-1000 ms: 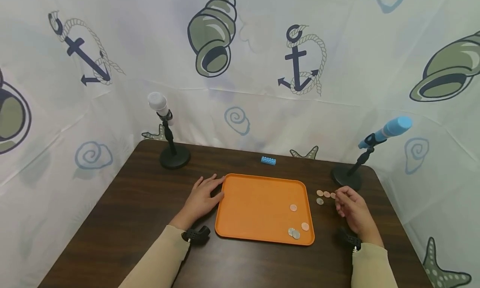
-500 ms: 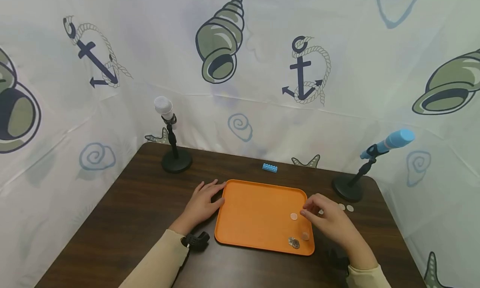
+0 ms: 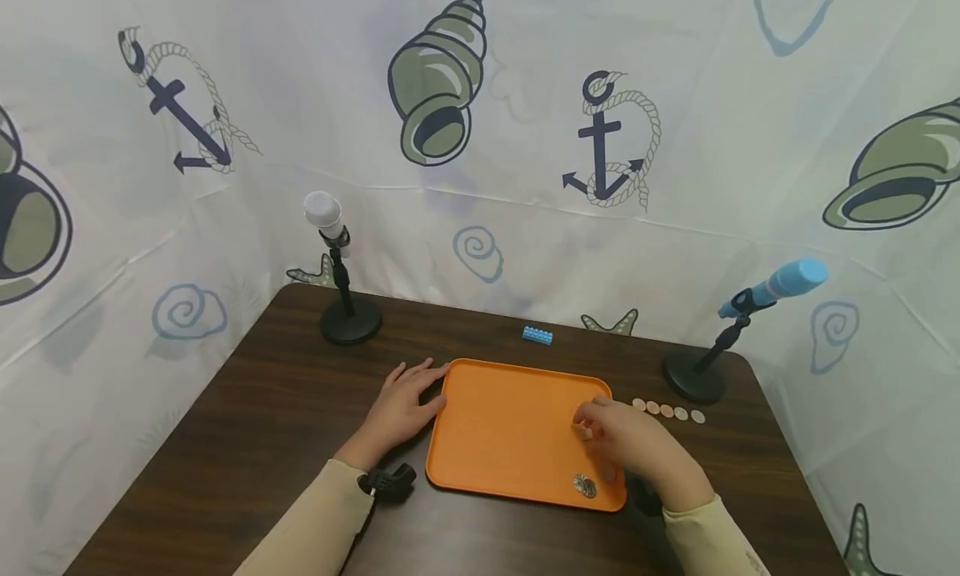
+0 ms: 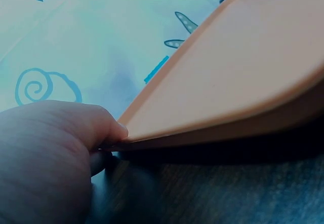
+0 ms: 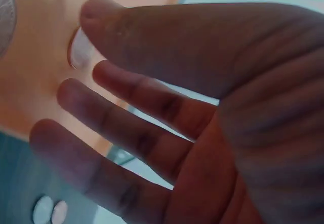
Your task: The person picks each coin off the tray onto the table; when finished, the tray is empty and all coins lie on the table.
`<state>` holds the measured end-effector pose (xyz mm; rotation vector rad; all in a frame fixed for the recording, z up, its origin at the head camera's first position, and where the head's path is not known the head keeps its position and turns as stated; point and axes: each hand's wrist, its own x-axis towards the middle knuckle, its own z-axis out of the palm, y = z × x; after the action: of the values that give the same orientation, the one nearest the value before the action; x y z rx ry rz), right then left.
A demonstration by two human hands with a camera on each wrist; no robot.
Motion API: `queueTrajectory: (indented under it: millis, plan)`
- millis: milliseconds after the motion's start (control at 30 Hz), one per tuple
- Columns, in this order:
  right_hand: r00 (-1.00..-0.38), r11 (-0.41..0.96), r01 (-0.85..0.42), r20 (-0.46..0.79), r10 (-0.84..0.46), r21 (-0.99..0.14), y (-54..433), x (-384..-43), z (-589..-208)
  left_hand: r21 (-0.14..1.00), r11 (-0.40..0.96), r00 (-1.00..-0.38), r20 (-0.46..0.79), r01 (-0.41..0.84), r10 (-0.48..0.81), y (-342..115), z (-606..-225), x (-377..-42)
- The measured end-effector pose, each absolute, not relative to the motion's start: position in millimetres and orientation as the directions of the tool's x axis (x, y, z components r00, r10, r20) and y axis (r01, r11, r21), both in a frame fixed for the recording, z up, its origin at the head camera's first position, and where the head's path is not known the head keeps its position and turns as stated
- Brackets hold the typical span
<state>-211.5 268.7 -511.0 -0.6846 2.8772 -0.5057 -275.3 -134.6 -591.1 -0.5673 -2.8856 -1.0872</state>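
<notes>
An orange tray (image 3: 510, 426) lies on the dark wooden table. My left hand (image 3: 401, 405) rests along the tray's left edge with fingers extended. In the left wrist view, a fingertip (image 4: 119, 132) touches the rim. Over the tray's right side is my right hand (image 3: 630, 438), its fingers reaching down loosely bent. A coin (image 5: 81, 49) lies right at its thumb tip, partly covered by it; the index finger is hidden there. Two overlapping silvery coins (image 3: 584, 485) lie near the tray's front right corner, with another coin (image 3: 609, 473) beside them, half behind the hand.
Several coins (image 3: 667, 411) form a row on the table just right of the tray. A blue toy brick (image 3: 537, 335) sits behind the tray. A white microphone (image 3: 324, 213) on a black stand is at back left, a blue microphone (image 3: 787, 280) at back right.
My right hand has moved left from the coins on the table to over the tray. More of the coin row shows now. The left hand stays at the tray's edge.
</notes>
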Motion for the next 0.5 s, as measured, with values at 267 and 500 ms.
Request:
queueTrajectory:
  millis: [267,500]
  plan:
    - [-0.907,0.870,-0.367,-0.082,-0.413,-0.330,265.3,-223.1,-527.0,0.640,0.689,-0.933,0.137,0.340,0.333,-133.4,-589.9,-275.5]
    - [-0.918,0.862,-0.308,-0.113,-0.381,-0.402,265.5,-228.0,-532.0,0.643,0.688,-0.935,0.140,0.336,0.326,-135.2,-591.0,-274.8]
